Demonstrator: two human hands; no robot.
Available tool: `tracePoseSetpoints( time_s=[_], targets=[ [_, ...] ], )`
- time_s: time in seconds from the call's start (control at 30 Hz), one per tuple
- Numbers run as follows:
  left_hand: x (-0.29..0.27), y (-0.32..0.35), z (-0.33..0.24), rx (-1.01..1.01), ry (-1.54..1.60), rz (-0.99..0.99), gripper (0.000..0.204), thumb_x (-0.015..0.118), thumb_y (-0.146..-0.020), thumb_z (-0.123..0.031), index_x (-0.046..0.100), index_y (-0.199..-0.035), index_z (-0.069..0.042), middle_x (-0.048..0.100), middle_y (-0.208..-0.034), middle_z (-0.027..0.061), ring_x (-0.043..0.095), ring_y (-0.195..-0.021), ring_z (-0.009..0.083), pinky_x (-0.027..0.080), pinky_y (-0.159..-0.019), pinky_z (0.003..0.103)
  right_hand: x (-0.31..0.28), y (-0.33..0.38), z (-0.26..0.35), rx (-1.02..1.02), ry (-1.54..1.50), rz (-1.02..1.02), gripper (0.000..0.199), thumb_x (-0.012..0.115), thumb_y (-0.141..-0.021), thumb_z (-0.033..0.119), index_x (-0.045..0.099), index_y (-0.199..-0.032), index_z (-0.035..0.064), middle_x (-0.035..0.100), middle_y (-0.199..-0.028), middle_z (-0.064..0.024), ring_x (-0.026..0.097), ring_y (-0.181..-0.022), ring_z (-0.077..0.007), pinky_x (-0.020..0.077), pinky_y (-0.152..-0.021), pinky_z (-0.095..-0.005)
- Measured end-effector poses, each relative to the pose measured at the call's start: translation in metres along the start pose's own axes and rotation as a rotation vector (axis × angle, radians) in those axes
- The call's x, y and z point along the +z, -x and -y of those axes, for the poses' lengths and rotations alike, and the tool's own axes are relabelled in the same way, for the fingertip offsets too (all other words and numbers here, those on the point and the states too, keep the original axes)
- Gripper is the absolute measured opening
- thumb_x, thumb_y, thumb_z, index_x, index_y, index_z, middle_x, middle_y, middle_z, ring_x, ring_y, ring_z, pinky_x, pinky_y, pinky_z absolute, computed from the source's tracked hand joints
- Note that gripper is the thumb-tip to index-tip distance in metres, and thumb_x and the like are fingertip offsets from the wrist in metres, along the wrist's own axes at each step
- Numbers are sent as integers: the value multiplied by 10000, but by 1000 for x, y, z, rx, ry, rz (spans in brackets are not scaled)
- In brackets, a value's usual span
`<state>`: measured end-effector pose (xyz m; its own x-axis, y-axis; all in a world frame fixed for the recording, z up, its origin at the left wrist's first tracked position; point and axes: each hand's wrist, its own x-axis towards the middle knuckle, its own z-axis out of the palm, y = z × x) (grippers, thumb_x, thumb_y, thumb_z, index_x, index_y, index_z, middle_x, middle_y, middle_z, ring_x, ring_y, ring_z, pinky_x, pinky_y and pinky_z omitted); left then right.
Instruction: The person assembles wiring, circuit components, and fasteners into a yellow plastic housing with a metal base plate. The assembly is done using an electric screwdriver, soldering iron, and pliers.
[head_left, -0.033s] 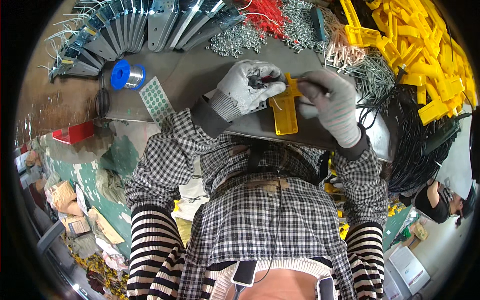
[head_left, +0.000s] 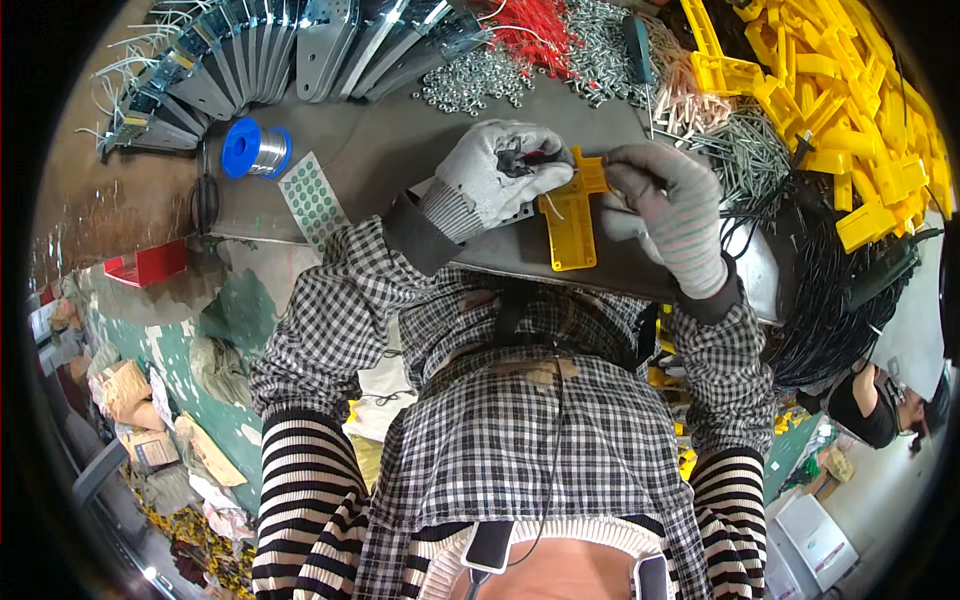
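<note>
My left hand point(head_left: 500, 172), in a grey-white work glove, is closed with its fingertips pinching the left edge of a yellow plastic housing point(head_left: 571, 230). The housing hangs lengthwise over the bench's front edge, with a short white wire across its upper part. Something dark with a bit of red shows inside the curled left fingers; its kind is hidden. Just right of the housing's short side arm is my right hand point(head_left: 672, 205), gloved too. Its thumb and fingers are drawn together in a pinch, and I cannot make out what is between them.
Grey metal brackets point(head_left: 325, 55) fan out at the back left, near a blue solder spool point(head_left: 255, 150) and a sheet of green dots point(head_left: 312, 200). Nuts point(head_left: 475, 82), red parts point(head_left: 530, 35), screws point(head_left: 745, 150), a screwdriver point(head_left: 637, 50), yellow housings point(head_left: 850, 90) and black cables point(head_left: 830, 290) lie behind and right.
My right hand has shifted slightly to the right, off the housing's side arm, which now shows more fully. My left hand and the housing look unmoved.
</note>
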<state>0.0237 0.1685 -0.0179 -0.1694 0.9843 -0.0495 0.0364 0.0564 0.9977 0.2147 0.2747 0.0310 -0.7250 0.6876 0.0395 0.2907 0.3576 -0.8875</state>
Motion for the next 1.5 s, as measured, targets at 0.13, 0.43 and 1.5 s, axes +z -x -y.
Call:
tracePoseSetpoints(
  time_s=[0.13,0.43,1.5],
  targets=[
    [-4,-4,-8,-71,97,69,122,667,-892,-68,647,-993,-4,657,-918,10,598,-894,79,490,-844,250,-1,8,-3,95,-125,151,139,656,-882,65,674,-1004,2,675,-803,-46,591,-627,-83,475,-561,-221],
    [-13,-8,-9,-150,123,195,105,649,-885,-27,647,-989,-8,658,-920,14,601,-868,79,506,-814,238,22,8,-3,44,-55,4,191,714,-839,54,651,-1017,24,702,-827,-59,666,-729,-97,525,-652,-236],
    [15,-9,-21,755,-972,-151,169,693,-677,-150,631,-823,-92,612,-800,50,595,-852,263,404,-996,422,-11,-18,7,578,-472,394,161,633,-857,133,631,-860,-27,619,-665,-40,567,-555,-110,451,-524,-242]
  ],
)
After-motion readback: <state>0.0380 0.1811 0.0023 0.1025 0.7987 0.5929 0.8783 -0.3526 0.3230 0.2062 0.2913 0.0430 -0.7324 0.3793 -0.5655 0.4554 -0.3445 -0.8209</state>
